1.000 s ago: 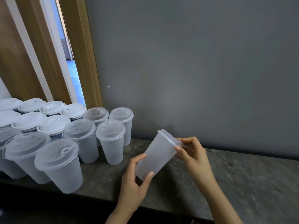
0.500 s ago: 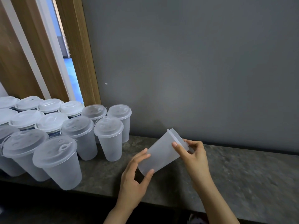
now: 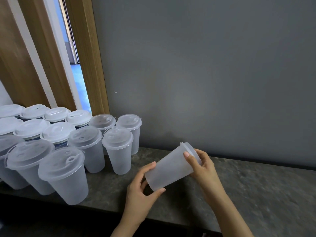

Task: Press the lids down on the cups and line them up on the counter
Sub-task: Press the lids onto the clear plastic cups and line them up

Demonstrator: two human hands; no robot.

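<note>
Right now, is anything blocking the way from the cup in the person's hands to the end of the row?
Nothing visible does. The held cup is tilted over bare counter, and the stretch to the nearest lidded cup is open.

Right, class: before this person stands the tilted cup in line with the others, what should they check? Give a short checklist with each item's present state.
1. Cup held securely: ok. The left hand grips the base of the held cup and the right hand grips its lid end.
2. Lid seated all round the rim: cannot tell; its far side is hidden.
3. Cup upright: not ok; it is tilted, lid end up and to the right.
4. Free spot on the counter beside the lidded cups: ok, bare surface lies to their right.
5. Cup off the counter: cannot tell.
</note>
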